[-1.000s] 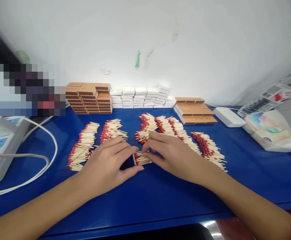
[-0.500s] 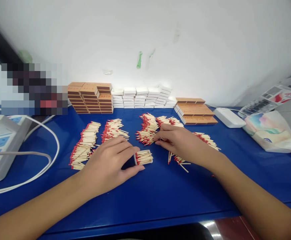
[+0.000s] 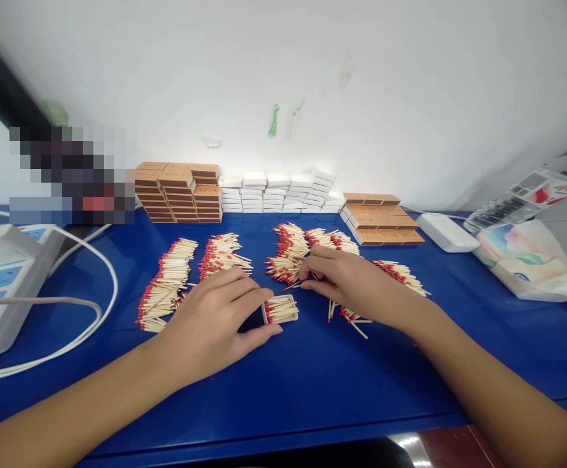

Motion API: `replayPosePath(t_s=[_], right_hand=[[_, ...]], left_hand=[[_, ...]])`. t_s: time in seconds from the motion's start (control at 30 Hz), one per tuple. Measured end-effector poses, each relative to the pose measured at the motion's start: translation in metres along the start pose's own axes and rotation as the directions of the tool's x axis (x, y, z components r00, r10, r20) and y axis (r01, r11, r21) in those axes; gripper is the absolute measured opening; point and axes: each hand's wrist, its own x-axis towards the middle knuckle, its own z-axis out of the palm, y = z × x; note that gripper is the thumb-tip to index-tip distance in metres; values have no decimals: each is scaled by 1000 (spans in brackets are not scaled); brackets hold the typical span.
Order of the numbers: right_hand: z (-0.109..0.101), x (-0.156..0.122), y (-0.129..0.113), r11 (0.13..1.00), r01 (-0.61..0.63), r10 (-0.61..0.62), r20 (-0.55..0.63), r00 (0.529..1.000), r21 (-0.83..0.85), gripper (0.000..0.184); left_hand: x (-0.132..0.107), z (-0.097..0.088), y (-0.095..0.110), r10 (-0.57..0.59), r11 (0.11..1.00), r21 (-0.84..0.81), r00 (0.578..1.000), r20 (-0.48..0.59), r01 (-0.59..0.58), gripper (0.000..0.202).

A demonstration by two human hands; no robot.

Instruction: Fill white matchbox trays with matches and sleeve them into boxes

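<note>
A small white matchbox tray [image 3: 280, 320] filled with red-tipped matches [image 3: 282, 308] lies on the blue table. Thumb and fingers of my left hand [image 3: 225, 312] grip the tray at its left end. My right hand [image 3: 341, 276] is closed in a pinch beside the middle pile of matches [image 3: 290, 250]. A thin match [image 3: 293, 285] sticks out leftward from its fingertips, just above the tray. Several loose matches [image 3: 354, 317] lie under and in front of my right wrist. More match piles spread at left [image 3: 169, 279] and right [image 3: 403, 276].
Along the wall stand stacked brown matchboxes [image 3: 178, 195], white trays [image 3: 276, 195] and more brown boxes [image 3: 385, 221]. A white power strip [image 3: 0, 279] with cables is at the left. A white adapter [image 3: 447, 232] and a tissue pack [image 3: 527, 260] lie at the right.
A match now shows poking out of my right fingertips, where none was plain before. Both hands stay nearly in place; the view has shifted slightly.
</note>
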Motion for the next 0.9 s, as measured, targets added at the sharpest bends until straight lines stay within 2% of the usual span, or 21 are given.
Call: replayPosePath(t_s=[0.5, 0.67, 0.9], right_hand=[[0, 2, -9, 1000, -17, 16, 47, 999, 19, 18], [6, 4, -13, 1000, 9, -10, 31, 999, 24, 16], [5, 3, -6, 997, 48, -47, -19, 999, 57, 15]], left_hand=[[-1, 1, -1, 12, 1000, 11, 1000, -13, -12, 28], [-1, 1, 0, 11, 1000, 7, 1000, -3, -11, 28], [0, 0, 0, 6, 1000, 6, 1000, 13, -6, 28]])
